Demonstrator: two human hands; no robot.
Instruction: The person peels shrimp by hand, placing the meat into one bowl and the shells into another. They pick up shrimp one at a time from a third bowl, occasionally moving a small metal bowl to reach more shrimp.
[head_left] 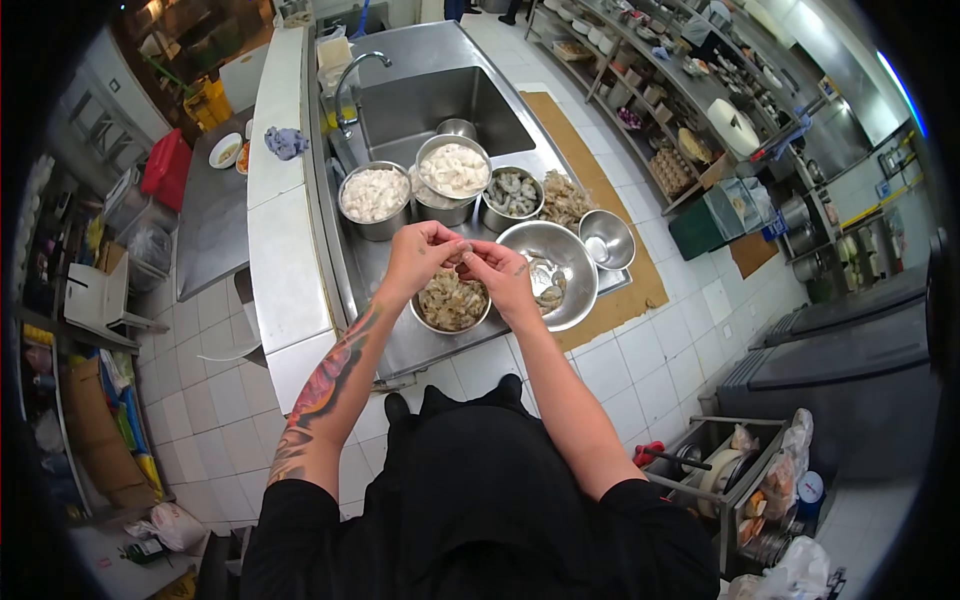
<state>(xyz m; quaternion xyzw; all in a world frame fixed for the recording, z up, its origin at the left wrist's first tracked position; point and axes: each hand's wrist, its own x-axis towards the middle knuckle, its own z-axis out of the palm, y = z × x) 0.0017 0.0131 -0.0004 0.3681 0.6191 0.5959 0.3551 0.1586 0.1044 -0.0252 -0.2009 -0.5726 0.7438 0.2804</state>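
Close together over a steel bowl of unpeeled shrimp (pixel 452 304), my left hand (pixel 422 252) and my right hand (pixel 500 277) pinch a small shrimp (pixel 463 257) between their fingertips. Fingers cover most of it. Right of them, a wide steel bowl (pixel 575 262) holds a few shrimp. Behind the hands stand a steel pot of grey peeled shrimp (pixel 514 192) and containers of pale, whitish pieces (pixel 375 194), one of them (pixel 453 170) stacked on another. A heap of shells (pixel 566 201) lies beside the grey shrimp.
A steel sink (pixel 500 105) with a curved faucet (pixel 362 75) lies beyond the containers. A smaller steel bowl (pixel 608 238) sits at the counter's right edge. The white tiled ledge (pixel 283 240) runs along the left. Cardboard (pixel 640 285) covers floor at right, near shelves (pixel 640 75).
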